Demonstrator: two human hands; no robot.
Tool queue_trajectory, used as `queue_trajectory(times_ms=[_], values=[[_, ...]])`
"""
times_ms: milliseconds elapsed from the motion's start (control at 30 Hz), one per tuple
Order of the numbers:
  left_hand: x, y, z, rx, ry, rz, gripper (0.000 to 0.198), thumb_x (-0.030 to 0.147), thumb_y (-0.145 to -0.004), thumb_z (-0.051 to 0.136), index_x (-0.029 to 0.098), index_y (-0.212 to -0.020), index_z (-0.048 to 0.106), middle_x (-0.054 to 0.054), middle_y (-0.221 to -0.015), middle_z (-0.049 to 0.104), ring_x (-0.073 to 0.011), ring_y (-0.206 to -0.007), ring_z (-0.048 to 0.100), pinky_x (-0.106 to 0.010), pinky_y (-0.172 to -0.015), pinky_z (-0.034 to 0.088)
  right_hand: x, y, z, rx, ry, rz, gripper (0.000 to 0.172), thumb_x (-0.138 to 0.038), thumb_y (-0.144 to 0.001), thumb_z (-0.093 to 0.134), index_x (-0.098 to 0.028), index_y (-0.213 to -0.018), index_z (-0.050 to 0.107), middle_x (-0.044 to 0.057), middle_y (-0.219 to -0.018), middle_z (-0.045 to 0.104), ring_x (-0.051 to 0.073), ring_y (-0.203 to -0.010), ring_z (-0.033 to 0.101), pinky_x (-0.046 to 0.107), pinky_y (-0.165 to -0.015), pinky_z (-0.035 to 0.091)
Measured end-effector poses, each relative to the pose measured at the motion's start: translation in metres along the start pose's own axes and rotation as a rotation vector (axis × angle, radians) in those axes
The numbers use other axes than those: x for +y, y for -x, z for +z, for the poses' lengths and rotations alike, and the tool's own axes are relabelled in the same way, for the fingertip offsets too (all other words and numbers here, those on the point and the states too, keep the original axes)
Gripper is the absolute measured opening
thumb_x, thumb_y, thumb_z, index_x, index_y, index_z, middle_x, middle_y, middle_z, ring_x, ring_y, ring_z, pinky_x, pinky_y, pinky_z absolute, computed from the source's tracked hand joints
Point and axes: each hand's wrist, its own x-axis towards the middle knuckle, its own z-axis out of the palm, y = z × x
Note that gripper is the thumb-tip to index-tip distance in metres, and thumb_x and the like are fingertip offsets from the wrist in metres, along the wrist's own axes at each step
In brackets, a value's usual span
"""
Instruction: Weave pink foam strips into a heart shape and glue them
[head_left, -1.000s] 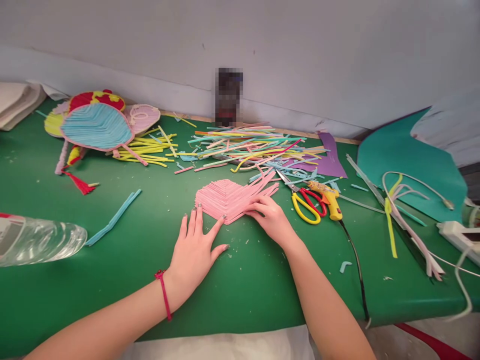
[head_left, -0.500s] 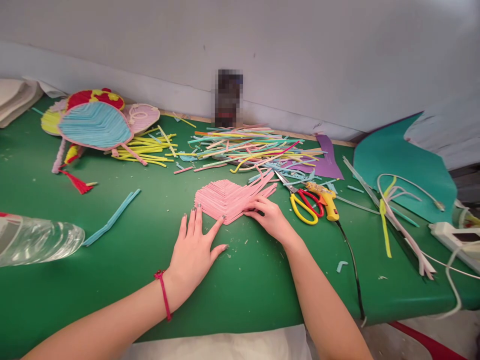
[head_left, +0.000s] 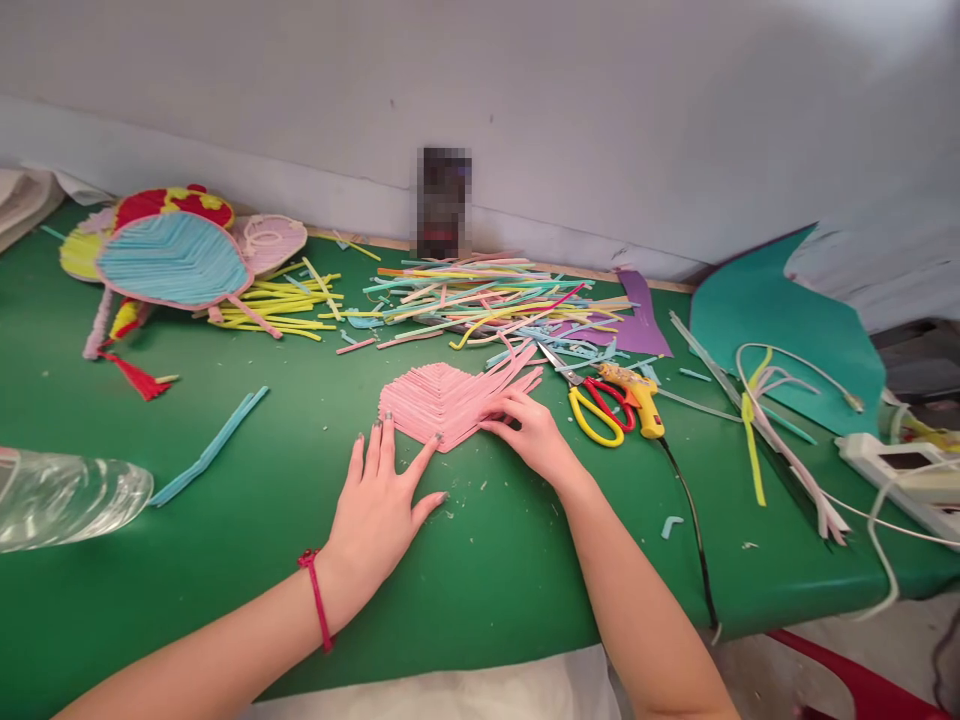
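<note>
A pink leaf-shaped panel of pipe cleaners [head_left: 420, 395] lies flat on the green table, its strips slanting out from a middle line. Loose pink ends fan out from its right side. My left hand [head_left: 379, 505] rests with fingers spread, fingertips touching the panel's lower edge. At the lower right edge, my right hand [head_left: 531, 438] has thumb and fingers pinched on a pink pipe cleaner; the fingertips partly hide the strip. Just right of that hand lie scissors [head_left: 598, 415] with yellow and red handles, then a yellow glue gun [head_left: 639, 398].
Behind the panel is a heap of coloured pipe cleaners [head_left: 480, 300]. Finished fans [head_left: 176, 260] are stacked at back left. A water bottle [head_left: 75, 500] lies near blue pipe cleaners [head_left: 214, 445]. At right are a teal sheet [head_left: 787, 330] and a white power strip [head_left: 900, 475].
The whole view has shifted a little, so everything sits slightly further left. Both hands keep nearly the same places on the pink panel.
</note>
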Motion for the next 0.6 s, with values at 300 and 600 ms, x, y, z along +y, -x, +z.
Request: queue_trajectory(times_ms=[300,600], values=[[-0.009,-0.004,-0.003,0.058,-0.029,0.012,0.065,0.052,-0.091,0.042,0.015,-0.145,0.038,-0.022,-0.140,0.049,-0.0372,-0.130,0.045,-0.054,-0.107,0.031,0.051,0.025,-0.095,0.852,0.336,0.501,0.024,-0.042,-0.079,0.060,-0.018,-0.080,0.063,0.005,-0.087,0.061,0.017,-0.072,0.057,0.034,-0.075,0.047],[-0.026,-0.016,-0.016,0.112,0.093,-0.028,0.058,0.043,-0.095,0.030,0.009,-0.142,0.037,-0.018,-0.130,0.057,-0.0295,-0.109,0.060,-0.041,-0.089,0.048,0.106,0.053,-0.114,0.869,0.468,1.009,0.032,-0.045,-0.067,0.069,-0.019,-0.082,0.059,0.014,-0.095,0.062,0.031,-0.095,0.057,0.048,-0.087,0.043]])
